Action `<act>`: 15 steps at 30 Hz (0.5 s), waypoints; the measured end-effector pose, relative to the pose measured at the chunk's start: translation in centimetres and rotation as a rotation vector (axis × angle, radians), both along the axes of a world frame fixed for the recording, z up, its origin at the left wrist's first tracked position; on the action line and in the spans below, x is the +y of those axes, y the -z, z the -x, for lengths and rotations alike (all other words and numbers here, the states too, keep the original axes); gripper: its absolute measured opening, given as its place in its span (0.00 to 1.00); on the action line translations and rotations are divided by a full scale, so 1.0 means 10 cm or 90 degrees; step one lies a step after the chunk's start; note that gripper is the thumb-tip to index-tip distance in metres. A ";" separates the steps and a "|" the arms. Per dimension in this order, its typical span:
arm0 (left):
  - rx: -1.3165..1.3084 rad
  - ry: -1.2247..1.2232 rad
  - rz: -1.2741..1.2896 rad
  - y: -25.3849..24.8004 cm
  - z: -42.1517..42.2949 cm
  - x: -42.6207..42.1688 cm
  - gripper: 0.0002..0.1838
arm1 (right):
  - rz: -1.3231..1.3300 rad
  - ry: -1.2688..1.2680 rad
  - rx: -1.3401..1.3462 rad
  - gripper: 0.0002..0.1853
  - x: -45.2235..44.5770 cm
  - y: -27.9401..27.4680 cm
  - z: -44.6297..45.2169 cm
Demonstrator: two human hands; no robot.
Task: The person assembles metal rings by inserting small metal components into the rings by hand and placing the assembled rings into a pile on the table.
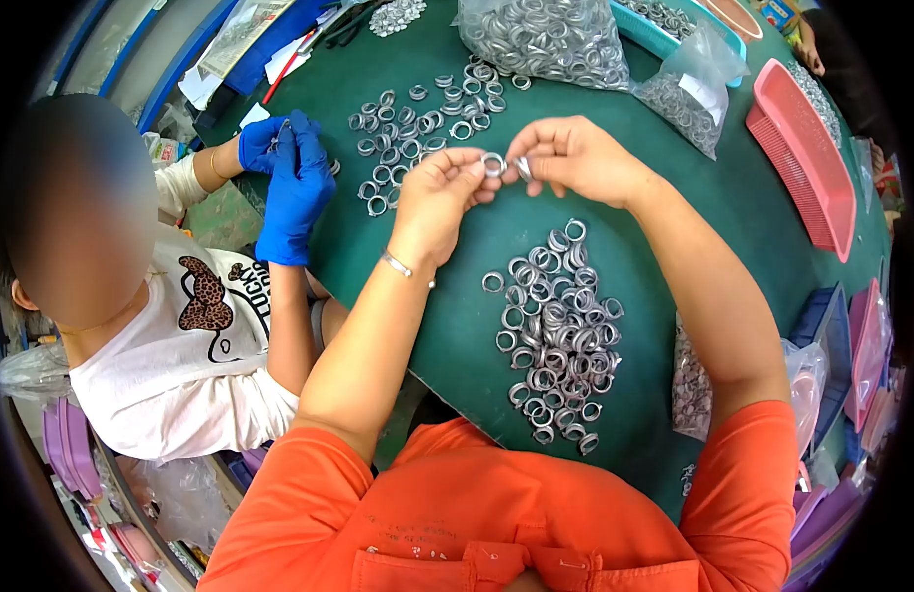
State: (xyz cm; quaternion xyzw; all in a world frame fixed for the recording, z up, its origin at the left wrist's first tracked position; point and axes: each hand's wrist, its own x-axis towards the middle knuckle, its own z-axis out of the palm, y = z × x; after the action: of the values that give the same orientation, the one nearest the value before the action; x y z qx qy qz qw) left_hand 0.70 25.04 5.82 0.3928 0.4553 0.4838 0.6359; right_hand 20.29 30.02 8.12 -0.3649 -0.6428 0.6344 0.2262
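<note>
Between the thumb and fingers of my left hand [442, 192] is a silver metal ring [493, 165], held up over the green table [654, 237]. Close beside it, my right hand [575, 158] pinches another small metal ring [523, 168]; its far side is hidden by the fingers. The two rings are almost touching. Below my hands lies a heap of similar metal rings [565, 326]. A looser spread of rings [407, 123] lies beyond my left hand.
A co-worker's blue-gloved hands [297, 183] are at the table's left edge. Clear bags of rings [546, 44] stand at the back, beside a turquoise basket [708, 30]. A pink basket [802, 163] is at the right, a blue bin [822, 345] nearer me.
</note>
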 end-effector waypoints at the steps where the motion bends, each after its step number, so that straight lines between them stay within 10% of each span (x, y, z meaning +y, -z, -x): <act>1: 0.001 0.000 0.000 0.02 0.02 -0.07 0.09 | 0.000 0.000 0.001 0.11 0.00 0.02 -0.03; 5: 0.485 0.277 -0.175 -0.05 0.08 -0.24 0.08 | -0.108 -0.281 -0.177 0.10 0.03 -0.03 -0.08; 11: 0.808 -0.235 -0.545 0.14 -0.03 0.38 0.08 | -0.479 0.198 -0.311 0.11 0.32 0.34 0.38; 15: 0.949 -0.149 -0.487 0.19 -0.03 0.58 0.08 | -0.550 0.191 -0.357 0.10 0.27 0.42 0.45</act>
State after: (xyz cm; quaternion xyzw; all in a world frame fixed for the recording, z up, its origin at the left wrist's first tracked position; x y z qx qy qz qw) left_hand 0.98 30.83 3.94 0.7479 0.5979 0.2818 -0.0617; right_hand 15.82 32.67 3.92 -0.4821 -0.8218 0.1511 0.2635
